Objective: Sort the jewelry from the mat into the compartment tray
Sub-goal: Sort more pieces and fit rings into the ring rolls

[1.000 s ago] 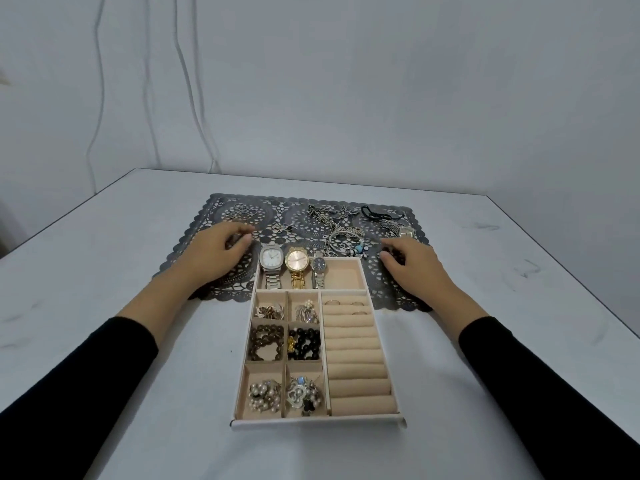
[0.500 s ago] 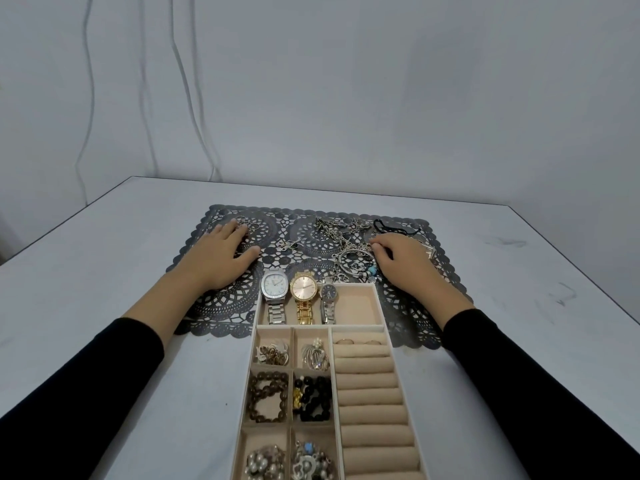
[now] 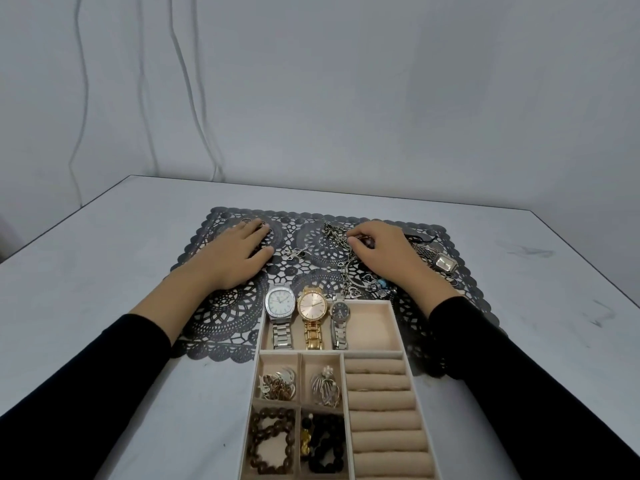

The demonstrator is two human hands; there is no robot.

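left hand [image 3: 239, 258] laid flat, fingers straight, on left half of mat [image 3: 225, 317] | chain tangle [image 3: 341, 237] at mat far middle, pinched by curled right hand [image 3: 384, 258] | one strand to be lifted slowly, mat held down | compartment tray [image 3: 398, 327] at table near edge

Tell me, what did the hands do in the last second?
Both hands slid farther across the mat, away from the tray. The left hand lies flat; the right hand reached the tangled chains, fingers curling there, grip unclear. The three watches stayed put.
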